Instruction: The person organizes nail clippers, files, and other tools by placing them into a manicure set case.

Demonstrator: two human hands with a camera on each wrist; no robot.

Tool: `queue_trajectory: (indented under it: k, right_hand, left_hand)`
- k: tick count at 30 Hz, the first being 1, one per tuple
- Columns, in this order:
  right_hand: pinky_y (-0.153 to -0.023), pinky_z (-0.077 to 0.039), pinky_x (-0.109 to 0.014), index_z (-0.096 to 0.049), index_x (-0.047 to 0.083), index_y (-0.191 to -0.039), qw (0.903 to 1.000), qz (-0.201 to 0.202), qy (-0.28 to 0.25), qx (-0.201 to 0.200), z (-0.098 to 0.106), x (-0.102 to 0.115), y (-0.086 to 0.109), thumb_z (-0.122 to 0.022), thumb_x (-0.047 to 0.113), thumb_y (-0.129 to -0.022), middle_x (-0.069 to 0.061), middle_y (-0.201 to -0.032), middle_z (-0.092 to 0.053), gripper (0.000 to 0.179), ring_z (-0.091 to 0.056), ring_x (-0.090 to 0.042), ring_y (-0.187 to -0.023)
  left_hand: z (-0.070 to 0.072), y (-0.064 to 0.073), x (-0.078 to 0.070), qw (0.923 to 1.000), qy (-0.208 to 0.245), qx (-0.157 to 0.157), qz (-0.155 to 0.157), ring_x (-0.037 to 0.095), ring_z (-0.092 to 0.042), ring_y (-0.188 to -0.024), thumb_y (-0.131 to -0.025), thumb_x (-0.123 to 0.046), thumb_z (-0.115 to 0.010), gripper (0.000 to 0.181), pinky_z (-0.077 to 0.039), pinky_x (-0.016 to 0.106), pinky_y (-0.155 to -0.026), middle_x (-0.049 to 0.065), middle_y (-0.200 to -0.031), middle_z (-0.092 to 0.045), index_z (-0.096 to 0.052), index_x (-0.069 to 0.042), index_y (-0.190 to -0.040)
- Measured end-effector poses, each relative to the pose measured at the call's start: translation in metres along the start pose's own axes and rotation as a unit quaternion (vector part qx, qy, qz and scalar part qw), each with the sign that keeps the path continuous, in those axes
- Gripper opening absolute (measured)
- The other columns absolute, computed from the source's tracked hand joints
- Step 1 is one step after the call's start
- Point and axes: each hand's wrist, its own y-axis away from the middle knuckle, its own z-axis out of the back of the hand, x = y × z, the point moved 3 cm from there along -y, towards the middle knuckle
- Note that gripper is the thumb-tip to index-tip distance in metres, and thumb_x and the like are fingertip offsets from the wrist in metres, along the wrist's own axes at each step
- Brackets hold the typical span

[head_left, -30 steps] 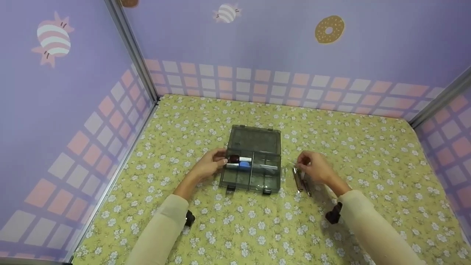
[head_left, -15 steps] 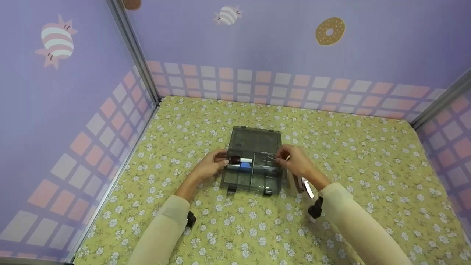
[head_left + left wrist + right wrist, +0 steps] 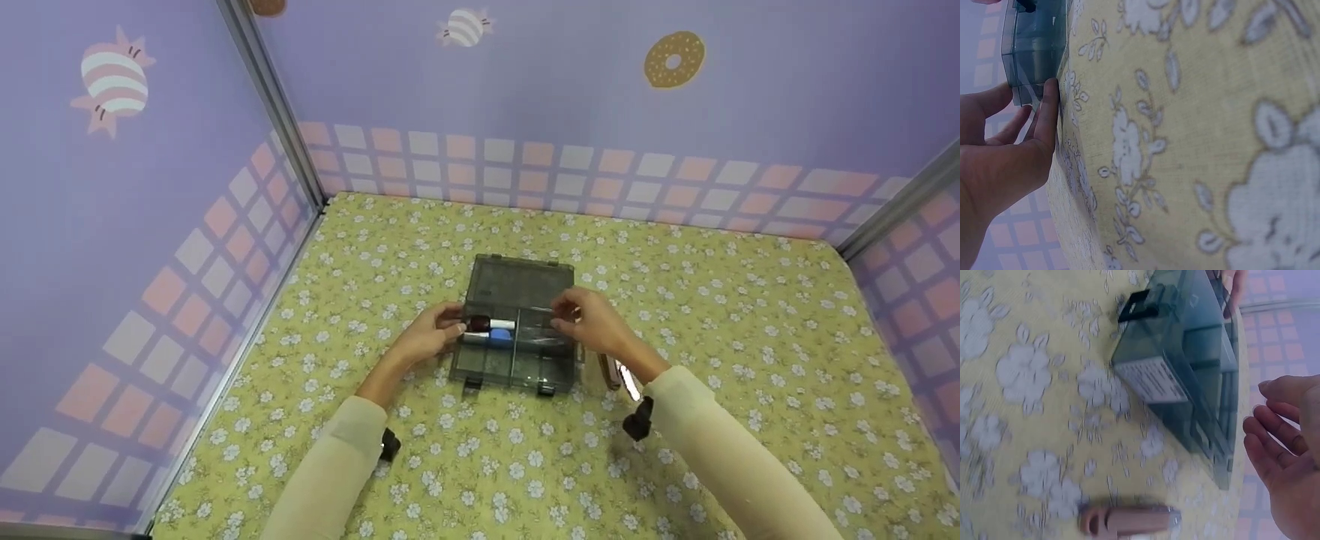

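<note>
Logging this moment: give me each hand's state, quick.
Left hand: holding the box by its left edge.
Right hand: open, nothing visible in it, over the box.

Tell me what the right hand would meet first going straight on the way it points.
The right hand would likely meet the open box first, near its middle divider or lid; depth is unclear, so it might pass above.

A small, booth-like work enclosure is shown. The work surface is covered by a yellow flowered cloth (image 3: 420, 487) and is bounded on three sides by lilac panels (image 3: 525, 90), edged at the corners by metal posts (image 3: 274, 97); striped sweets (image 3: 115, 79), a doughnut (image 3: 655, 72) and pink-and-white squares (image 3: 460, 148) are printed on them.
</note>
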Motion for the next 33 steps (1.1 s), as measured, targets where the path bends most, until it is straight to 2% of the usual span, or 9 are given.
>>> queue_trajectory:
  k: [9,16,25,33]
  right_hand:
    - [-0.094,-0.056,-0.054,-0.069,-0.004,-0.129,0.9993,-0.030,0.022,-0.006,0.023,-0.027,0.029,-0.078,0.011,-0.097,-0.019,-0.120,-0.067,0.036,-0.065,-0.037,-0.109]
    - [-0.089,-0.057,-0.053,-0.069,-0.008,-0.124,0.9989,-0.040,0.020,-0.014,0.033,-0.052,0.058,-0.077,0.005,-0.097,-0.021,-0.115,-0.065,0.031,-0.064,-0.036,-0.104]
    - [-0.072,-0.054,-0.035,-0.071,0.000,-0.113,0.9977,-0.059,0.035,0.002,0.036,-0.075,0.101,-0.077,0.010,-0.099,-0.009,-0.101,-0.065,0.019,-0.061,-0.020,-0.087]
    - [-0.068,-0.053,-0.033,-0.071,0.005,-0.105,0.9949,-0.070,0.062,0.037,0.029,-0.078,0.117,-0.080,0.014,-0.097,-0.006,-0.098,-0.064,0.015,-0.060,-0.014,-0.081]
  left_hand:
    - [0.003,-0.001,0.003,0.9999,-0.010,-0.002,-0.005,0.034,-0.049,-0.144,-0.110,-0.013,-0.060,0.053,-0.046,0.050,-0.113,0.016,-0.156,-0.051,-0.044,-0.005,-0.159]
    - [0.003,-0.002,0.001,1.0000,0.002,0.005,-0.002,0.033,-0.050,-0.143,-0.111,-0.014,-0.059,0.054,-0.046,0.050,-0.113,0.017,-0.157,-0.049,-0.042,-0.006,-0.161]
    - [0.001,-0.003,0.001,0.9999,0.009,0.011,0.001,0.033,-0.051,-0.141,-0.111,-0.014,-0.059,0.054,-0.048,0.050,-0.111,0.016,-0.155,-0.051,-0.042,-0.006,-0.161]
    - [-0.001,-0.003,0.002,1.0000,0.003,0.006,-0.005,0.034,-0.050,-0.143,-0.110,-0.013,-0.060,0.053,-0.048,0.051,-0.111,0.017,-0.154,-0.051,-0.044,-0.006,-0.160]
